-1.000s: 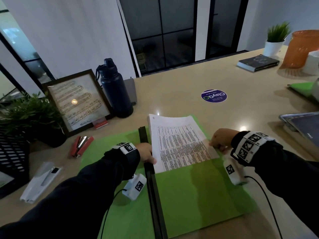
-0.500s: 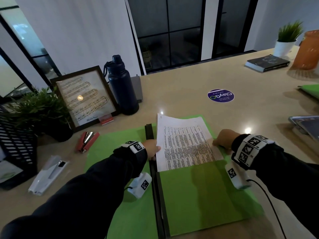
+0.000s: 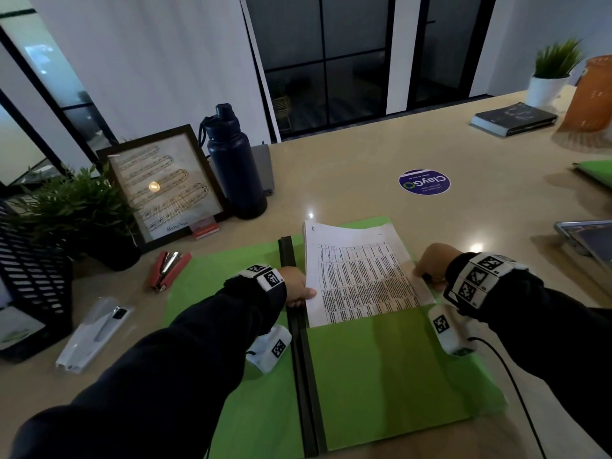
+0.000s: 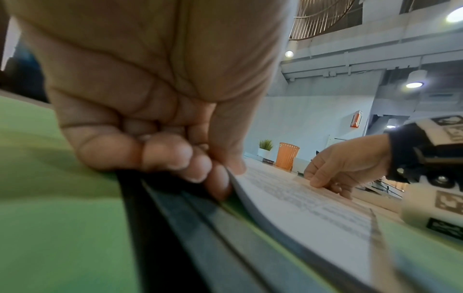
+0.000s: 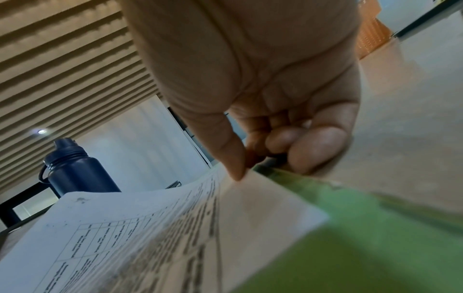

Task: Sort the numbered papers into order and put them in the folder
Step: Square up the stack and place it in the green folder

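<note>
An open green folder with a black spine lies flat on the table. A stack of white printed papers sits with its lower end tucked inside the folder's right pocket. My left hand pinches the stack's left edge, thumb on top, curled fingers underneath beside the spine. My right hand pinches the stack's right edge between thumb and curled fingers. The paper bows up slightly between the hands.
A navy bottle, framed picture, red stapler and potted plant stand at the left. A black mesh tray and clear packet are nearer. A tablet, book and round sticker lie to the right.
Both hands keep their hold on the stack's side edges. The head view has shifted a little; the papers stay seated in the right pocket.
</note>
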A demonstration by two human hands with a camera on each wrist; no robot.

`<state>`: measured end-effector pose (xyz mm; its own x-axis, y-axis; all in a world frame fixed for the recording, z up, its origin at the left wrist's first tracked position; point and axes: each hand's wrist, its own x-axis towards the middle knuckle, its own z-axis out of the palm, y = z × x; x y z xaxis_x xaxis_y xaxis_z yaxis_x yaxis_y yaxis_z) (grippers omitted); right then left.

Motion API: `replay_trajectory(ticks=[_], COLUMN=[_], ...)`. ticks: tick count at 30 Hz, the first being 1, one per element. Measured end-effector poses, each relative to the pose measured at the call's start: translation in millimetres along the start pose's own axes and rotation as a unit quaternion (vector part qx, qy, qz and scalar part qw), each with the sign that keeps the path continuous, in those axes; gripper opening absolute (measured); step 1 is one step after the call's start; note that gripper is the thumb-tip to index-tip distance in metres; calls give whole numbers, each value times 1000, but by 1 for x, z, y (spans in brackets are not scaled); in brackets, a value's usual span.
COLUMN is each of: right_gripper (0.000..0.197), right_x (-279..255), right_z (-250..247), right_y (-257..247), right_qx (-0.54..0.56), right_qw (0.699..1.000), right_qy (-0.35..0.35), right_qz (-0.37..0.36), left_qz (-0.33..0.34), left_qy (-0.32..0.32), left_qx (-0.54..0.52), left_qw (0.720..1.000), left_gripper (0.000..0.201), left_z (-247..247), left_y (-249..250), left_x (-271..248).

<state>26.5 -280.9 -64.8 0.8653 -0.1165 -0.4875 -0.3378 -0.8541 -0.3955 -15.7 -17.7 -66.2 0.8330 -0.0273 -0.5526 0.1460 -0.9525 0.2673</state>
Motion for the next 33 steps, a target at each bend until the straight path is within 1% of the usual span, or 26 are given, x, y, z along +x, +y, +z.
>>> replay_trajectory(ticks=[6, 10, 13, 15, 18, 21, 23, 24, 27, 28, 31, 33], right_gripper=[26, 27, 27, 28, 23, 23, 13, 15, 36, 36, 23, 22], right_x=[0, 3, 4, 4, 4, 0, -6, -8, -19, -26, -48, -62], right_z=[-2, -1, -2, -2, -4, -6, -6, -5, -5, -5, -4, 4], right_y=[-2, -2, -3, -3, -3, -4, -8, -10, -17, -22, -41, -57], right_qx=[-33, -52, -69, -87, -92, -85, -102, -110, -106, -104, -89, -59], right_qw=[999, 998, 997, 996, 995, 995, 994, 993, 991, 990, 983, 977], right_qy=[-14, -22, -23, -21, -24, -20, -21, -17, 5, 6, -1, -29], right_qz=[3, -2, -8, -12, -29, -40, -39, -47, -82, -98, -161, -201], left_qz=[-8, -21, -20, -25, -29, -28, -35, -41, -60, -70, -101, -127], left_qy=[-15, -12, -8, -8, -14, -10, -7, -3, 28, 42, 95, 114], left_qx=[43, 12, 20, 0, -32, -45, -41, -36, -28, -32, -46, -41], left_qw=[999, 1000, 1000, 1000, 999, 999, 999, 999, 997, 996, 989, 984], left_gripper=[42, 39, 37, 32, 27, 27, 29, 32, 37, 38, 37, 39], left_z=[0, -2, -3, -3, -2, -2, -4, -5, -11, -14, -24, -29], left_y=[3, 1, 0, -1, -1, 0, -1, -3, -19, -28, -65, -93], left_x=[1, -1, -3, -1, 0, -2, -4, -4, -9, -13, -31, -47])
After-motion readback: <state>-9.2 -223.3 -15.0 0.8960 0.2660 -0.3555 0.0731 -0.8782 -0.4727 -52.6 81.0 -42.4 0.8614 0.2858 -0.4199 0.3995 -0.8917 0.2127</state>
